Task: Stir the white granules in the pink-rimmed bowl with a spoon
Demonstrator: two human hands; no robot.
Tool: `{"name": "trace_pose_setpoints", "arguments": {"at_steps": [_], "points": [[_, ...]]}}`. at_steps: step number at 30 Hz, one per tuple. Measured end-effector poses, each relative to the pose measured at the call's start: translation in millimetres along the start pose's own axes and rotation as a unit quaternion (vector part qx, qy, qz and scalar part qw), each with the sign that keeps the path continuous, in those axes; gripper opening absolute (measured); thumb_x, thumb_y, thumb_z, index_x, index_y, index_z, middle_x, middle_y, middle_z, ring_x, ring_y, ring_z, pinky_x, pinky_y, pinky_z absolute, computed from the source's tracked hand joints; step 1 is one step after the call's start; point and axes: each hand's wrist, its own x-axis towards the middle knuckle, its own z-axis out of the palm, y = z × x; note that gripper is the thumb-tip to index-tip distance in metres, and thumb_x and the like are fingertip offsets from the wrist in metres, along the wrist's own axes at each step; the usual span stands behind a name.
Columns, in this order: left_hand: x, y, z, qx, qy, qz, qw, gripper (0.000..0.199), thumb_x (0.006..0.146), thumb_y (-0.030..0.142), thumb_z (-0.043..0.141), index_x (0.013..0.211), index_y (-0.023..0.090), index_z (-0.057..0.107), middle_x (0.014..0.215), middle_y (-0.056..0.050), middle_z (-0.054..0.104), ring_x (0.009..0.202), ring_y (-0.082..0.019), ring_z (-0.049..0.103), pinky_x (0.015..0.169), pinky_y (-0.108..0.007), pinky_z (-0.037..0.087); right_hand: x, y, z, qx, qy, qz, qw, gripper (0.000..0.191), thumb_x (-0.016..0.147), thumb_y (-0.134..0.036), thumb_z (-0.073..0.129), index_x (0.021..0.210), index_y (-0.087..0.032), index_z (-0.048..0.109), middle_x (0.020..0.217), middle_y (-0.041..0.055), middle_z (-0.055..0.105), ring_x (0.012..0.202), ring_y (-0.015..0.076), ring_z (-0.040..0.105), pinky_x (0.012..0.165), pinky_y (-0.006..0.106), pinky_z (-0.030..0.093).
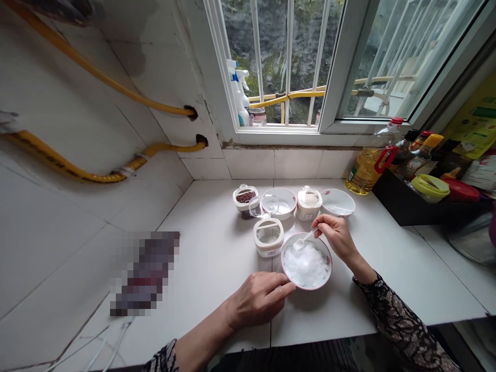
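Note:
My left hand (260,299) holds the near left rim of a white bowl (330,266) heaped with white, salt-like grains (308,268). In my right hand (336,237) is the handle of a small white spoon (299,244), its head resting at the far side of the heap. Just beyond my left hand stands a clear jar (268,249) with a white rim and its clear lid flipped up; I cannot tell how much is in it. Farther back are a jar with dark red contents (246,213) and a jar with cream-coloured contents (309,212).
Two more white bowls (279,214) (338,212) stand among the back jars. An oil bottle (364,170) and a black box (395,201) of condiments sit at the back right. A blurred dark object (147,276) and white cables (116,346) lie at left, below yellow hoses (96,177).

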Motion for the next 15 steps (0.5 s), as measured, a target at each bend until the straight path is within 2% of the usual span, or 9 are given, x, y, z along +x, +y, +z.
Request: {"name": "trace_pose_setpoints", "arguments": {"at_steps": [9, 12, 15], "points": [[0.8, -1.1, 1.1, -0.009, -0.005, -0.003, 1.0, 0.038, 0.079, -0.002, 0.043, 0.112, 0.012, 0.056, 0.081, -0.007, 0.069, 0.06, -0.013, 0.061, 0.052, -0.022, 0.051, 8.7, 1.6, -6.0, 0.1, 0.015, 0.082, 0.991, 0.014, 0.064, -0.028, 0.056, 0.061, -0.019, 0.066, 0.048, -0.0011, 0.062, 0.052, 0.0152, 0.057, 0.064, 0.03, 0.048], [0.8, -1.3, 1.5, -0.011, -0.006, -0.003, 1.0, 0.035, 0.081, -0.001, 0.043, 0.112, 0.012, 0.056, 0.08, -0.007, 0.068, 0.06, -0.013, 0.061, 0.052, -0.022, 0.051, 8.5, -0.7, -6.8, 0.12, 0.019, 0.082, 0.989, 0.013, 0.066, -0.028, 0.058, 0.065, -0.019, 0.067, 0.051, -0.0003, 0.063, 0.055, 0.0158, 0.058, 0.066, 0.031, 0.049], [0.4, -1.4, 2.2, -0.009, -0.011, -0.007, 1.0, 0.035, 0.081, -0.001, 0.042, 0.112, 0.012, 0.056, 0.081, -0.007, 0.068, 0.06, -0.013, 0.062, 0.053, -0.022, 0.051, 3.2, -5.4, -0.7, 0.131, 0.017, 0.042, 0.99, 0.013, 0.074, -0.03, 0.06, 0.075, -0.019, 0.068, 0.061, 0.0014, 0.068, 0.063, 0.0175, 0.064, 0.072, 0.033, 0.052]]}}
